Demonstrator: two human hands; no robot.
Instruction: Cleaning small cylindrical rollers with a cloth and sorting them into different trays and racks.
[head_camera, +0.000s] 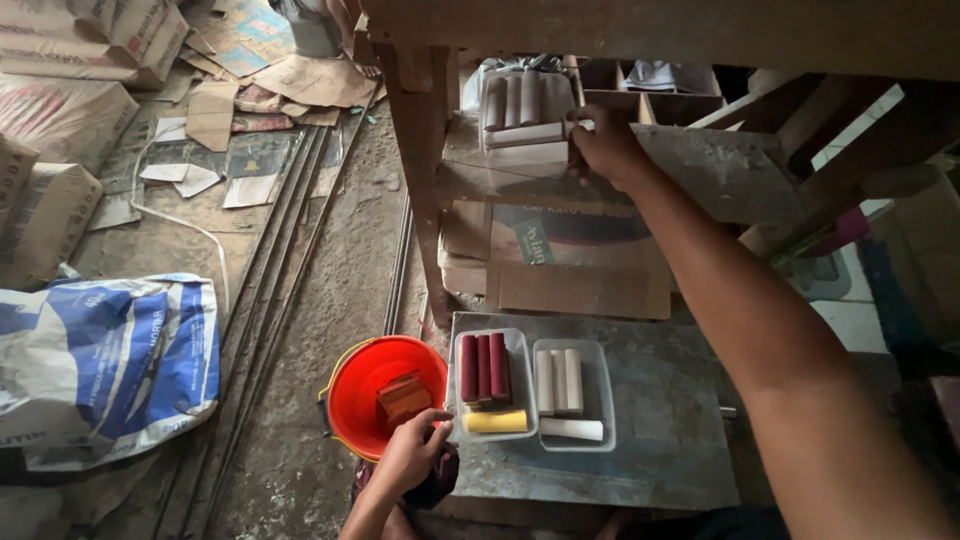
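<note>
As it reaches upper centre, right hand (605, 145) pinches a pale stick (527, 133) — light, brittle, grip mid-length; left hand (412, 452) rests loosely curled on red bucket (352, 395) rim.

Taking the orange bucket (385, 395) as landmark: a white-and-blue woven sack (105, 365) lies well to its left on the floor, and brown paper sacks (60, 115) with faint red print are stacked far up-left of it. Flattened cardboard pieces and a colourful printed sheet (255, 40) lie scattered far above the bucket, while a brown cardboard box panel (570, 265) bearing a green-and-white label (533, 243) stands up-right of it, under the wooden shelf. Just right of the bucket sit two clear plastic packing trays (575, 395), side by side.
</note>
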